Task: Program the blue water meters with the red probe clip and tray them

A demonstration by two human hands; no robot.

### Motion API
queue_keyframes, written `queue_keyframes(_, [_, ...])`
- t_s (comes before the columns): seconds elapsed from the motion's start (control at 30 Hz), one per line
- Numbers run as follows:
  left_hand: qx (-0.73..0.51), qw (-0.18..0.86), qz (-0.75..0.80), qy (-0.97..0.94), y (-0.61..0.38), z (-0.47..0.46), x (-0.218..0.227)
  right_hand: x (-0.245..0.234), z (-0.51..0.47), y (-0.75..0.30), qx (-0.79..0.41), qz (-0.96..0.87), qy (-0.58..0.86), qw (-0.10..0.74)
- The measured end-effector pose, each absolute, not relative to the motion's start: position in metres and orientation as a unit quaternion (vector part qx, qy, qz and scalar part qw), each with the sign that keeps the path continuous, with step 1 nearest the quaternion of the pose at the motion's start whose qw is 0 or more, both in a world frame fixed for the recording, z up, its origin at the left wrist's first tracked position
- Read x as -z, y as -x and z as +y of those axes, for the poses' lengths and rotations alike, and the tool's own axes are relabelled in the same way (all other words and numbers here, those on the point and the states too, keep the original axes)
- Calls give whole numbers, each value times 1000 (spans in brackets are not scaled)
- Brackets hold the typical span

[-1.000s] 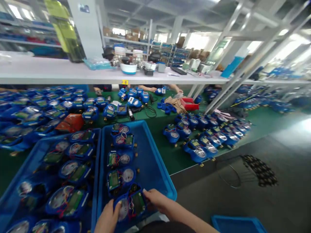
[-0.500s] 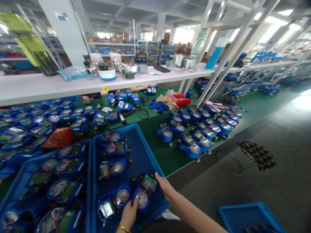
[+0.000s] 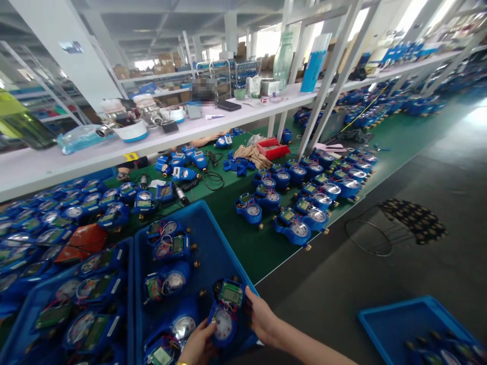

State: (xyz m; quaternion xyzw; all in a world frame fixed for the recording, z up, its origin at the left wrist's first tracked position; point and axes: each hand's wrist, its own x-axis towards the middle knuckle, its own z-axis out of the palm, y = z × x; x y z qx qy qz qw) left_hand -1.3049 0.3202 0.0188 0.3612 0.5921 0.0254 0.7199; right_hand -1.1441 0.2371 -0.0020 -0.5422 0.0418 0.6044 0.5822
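Observation:
Between my two hands is a blue water meter (image 3: 223,324) with a round dial and a green circuit board bearing a small display. My left hand (image 3: 198,342) grips its lower left side, thumb at the dial's edge. My right hand (image 3: 261,315) is closed on its right side beside the display; some fingertips are hidden behind the meter. The meter is held over the right part of a blue tray (image 3: 224,238). Several similar open meters lie along that tray's left side, one of them a meter with a shiny dial (image 3: 175,280).
A second blue tray (image 3: 131,284) full of meters adjoins on the left. Rows of meters (image 3: 299,230) stand on the green bench (image 3: 247,258) to the right. A white shelf (image 3: 167,137) crosses above. A stool (image 3: 413,218) and another blue tray (image 3: 422,309) are at the right.
The view has turned to the right, so shelf and bench things appear further left. Both hands keep hold of the water meter, which now sits slightly lower in view.

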Motion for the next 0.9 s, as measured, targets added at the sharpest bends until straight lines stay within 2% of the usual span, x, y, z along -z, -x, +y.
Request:
queue_keyframes(0.13, [-26, 749, 582, -314, 1295, 325, -35, -16, 236, 1131, -615, 42, 528, 584])
queue_keyframes(0.43, [-56, 781, 540, -309, 1224, 318, -63, -34, 251, 1076, -529, -68, 472, 702])
queue_keyframes(0.73, [-48, 774, 544, -321, 1104, 319, -16, 13, 245, 970, -524, -76, 512, 677])
queue_keyframes(0.9, [-36, 780, 514, -356, 1085, 320, -8, 35, 248, 945, -507, -95, 537, 667])
